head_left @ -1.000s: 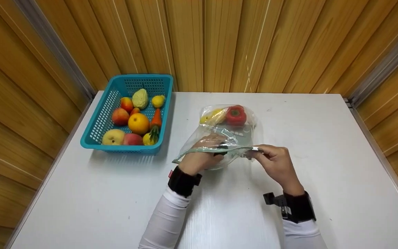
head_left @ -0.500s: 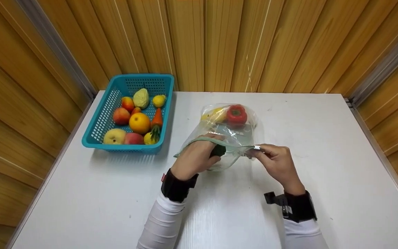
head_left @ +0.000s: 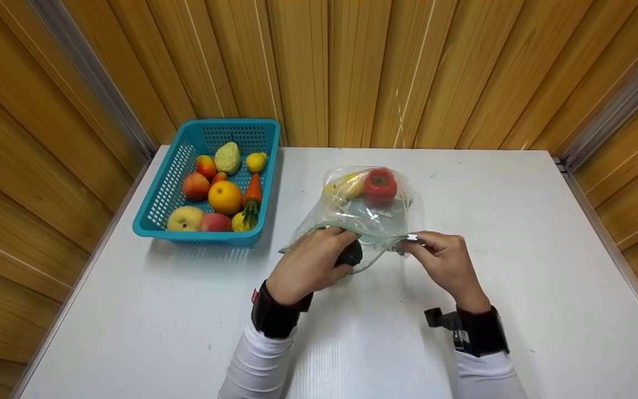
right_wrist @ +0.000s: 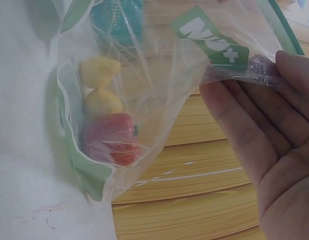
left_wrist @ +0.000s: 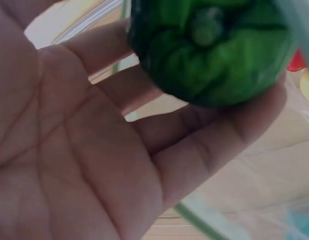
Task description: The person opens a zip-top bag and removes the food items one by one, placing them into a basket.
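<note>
A clear zip bag (head_left: 377, 221) with a green zip strip lies mid-table. Through its film show a red bell pepper (head_left: 380, 186) and two yellow fruits (right_wrist: 102, 87) at its far end. At the bag's mouth, my left hand (head_left: 308, 263) holds a green bell pepper (left_wrist: 219, 60), fingers bent round its side and the stem facing the wrist camera. Fingertips of that hand are partly behind the zip strip. My right hand (head_left: 445, 263) pinches the right end of the strip by its white slider (head_left: 411, 237), thumb against fingers.
A blue plastic basket (head_left: 144, 221) at the back left holds several fruits and vegetables, among them an orange (head_left: 225, 197) and a carrot (head_left: 252, 188). Wood-patterned panels (head_left: 352, 72) stand along the back and sides of the white table (head_left: 496, 210).
My left hand has drawn back toward me from inside the bag, bringing the green bell pepper to the mouth. The right hand has stayed at the zip end.
</note>
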Tool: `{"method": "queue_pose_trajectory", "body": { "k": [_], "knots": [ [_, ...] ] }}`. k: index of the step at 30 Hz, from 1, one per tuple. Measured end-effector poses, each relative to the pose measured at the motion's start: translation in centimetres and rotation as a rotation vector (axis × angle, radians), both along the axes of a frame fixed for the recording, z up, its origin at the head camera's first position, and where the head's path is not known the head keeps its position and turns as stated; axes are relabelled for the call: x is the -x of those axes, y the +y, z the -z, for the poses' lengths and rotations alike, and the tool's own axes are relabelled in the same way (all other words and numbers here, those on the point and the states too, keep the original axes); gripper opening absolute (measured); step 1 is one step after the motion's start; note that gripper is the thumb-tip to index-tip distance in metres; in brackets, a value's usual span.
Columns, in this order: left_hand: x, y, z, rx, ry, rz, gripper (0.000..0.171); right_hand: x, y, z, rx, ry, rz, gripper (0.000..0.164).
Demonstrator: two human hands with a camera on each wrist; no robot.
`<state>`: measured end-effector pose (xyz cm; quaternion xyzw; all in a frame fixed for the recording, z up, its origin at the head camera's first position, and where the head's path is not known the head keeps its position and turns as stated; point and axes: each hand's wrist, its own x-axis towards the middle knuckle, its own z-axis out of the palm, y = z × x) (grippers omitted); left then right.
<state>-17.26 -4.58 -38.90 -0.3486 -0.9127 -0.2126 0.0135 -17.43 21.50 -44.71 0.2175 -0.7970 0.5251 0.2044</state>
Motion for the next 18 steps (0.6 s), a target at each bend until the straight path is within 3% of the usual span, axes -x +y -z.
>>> {"method": "queue_pose_trajectory", "body": {
  "k": [8,12,18],
  "knots": [
    [-0.4,-1.0,-0.9,-0.045,-0.101,0.072,0.05,0.0,-0.1,0.0,-0.011,-0.016,0.009,0.018],
    [-0.5,-1.5,-1.3,-0.07,-0.158,0.075,0.054,0.0,-0.1,0.1,-0.015,-0.024,0.008,0.018],
    [-0.9,-2.2,-1.7,-0.069,-0.147,0.048,0.052,0.0,0.0,0.1,-0.003,-0.033,-0.021,0.017]
  ]
}}
